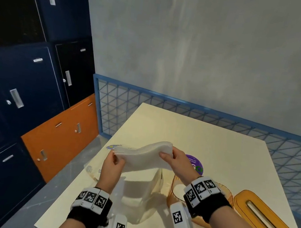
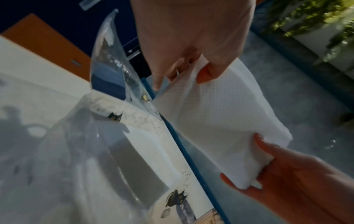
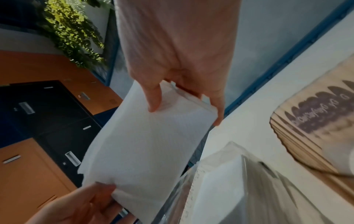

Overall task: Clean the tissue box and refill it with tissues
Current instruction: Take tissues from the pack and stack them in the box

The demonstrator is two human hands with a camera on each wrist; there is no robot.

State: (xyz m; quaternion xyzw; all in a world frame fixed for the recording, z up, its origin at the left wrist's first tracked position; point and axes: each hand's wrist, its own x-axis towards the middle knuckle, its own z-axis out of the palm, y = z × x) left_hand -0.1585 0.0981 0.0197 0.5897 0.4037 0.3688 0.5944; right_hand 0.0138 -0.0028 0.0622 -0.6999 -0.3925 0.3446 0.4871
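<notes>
Both hands were engaged on a single item — a thick, soft stack of white embossed tissues [image 1: 144, 156], held in the air above the cream-coloured tabletop [image 1: 209, 145]. The left hand [image 1: 112, 168] pinched the stack's near-left end between thumb and fingers; the right hand [image 1: 175, 160] gripped the far-right end, thumb on the upper face and fingers curled beneath. The stack sagged slightly between the two grips. Directly below it lay a clear plastic wrapper printed with small cat figures [image 1: 139, 199], open and slumped on the table. An amber translucent tissue box base [image 1: 173, 190] stood just right of the wrapper, partly hidden behind the right wrist. Its matching amber oval lid with a long central slot [image 1: 265, 224] lay separately on the table, further right. A round purple sticker [image 1: 195, 163] showed on the tabletop beyond the right hand — its text unreadable.
</notes>
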